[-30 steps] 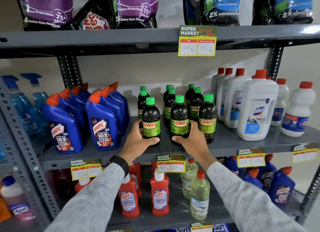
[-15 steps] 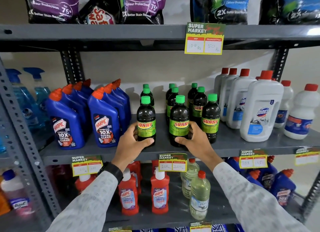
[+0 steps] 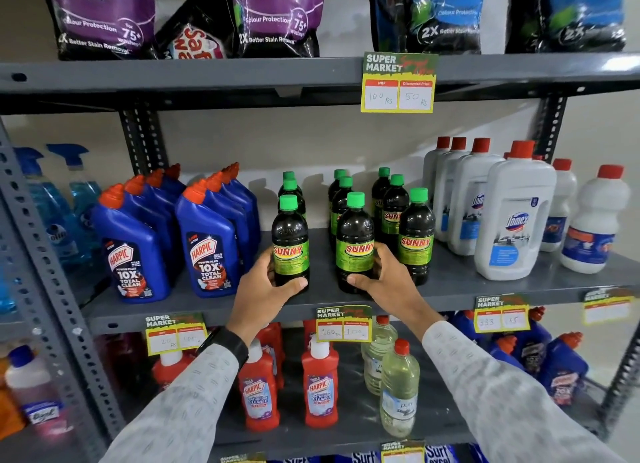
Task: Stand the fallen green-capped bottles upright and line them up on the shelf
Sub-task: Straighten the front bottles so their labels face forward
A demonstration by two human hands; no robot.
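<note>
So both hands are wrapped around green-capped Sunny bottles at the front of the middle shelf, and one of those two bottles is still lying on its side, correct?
Not quite. In the head view both held bottles stand upright: the left hand grips the left Sunny bottle, the right hand the middle Sunny bottle, at the front of the middle shelf.

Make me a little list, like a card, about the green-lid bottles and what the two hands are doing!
left hand: wrapped around the base of the front-left dark green-capped Sunny bottle
right hand: gripping the front-middle dark green-capped Sunny bottle
third front bottle: upright, untouched, right of the held pair
fallen bottles: none visible; all stand upright
rows: three columns running back on the grey metal shelf
left neighbours: blue Harpic bottles with orange caps
right neighbours: white Domex bottles with red caps
</note>
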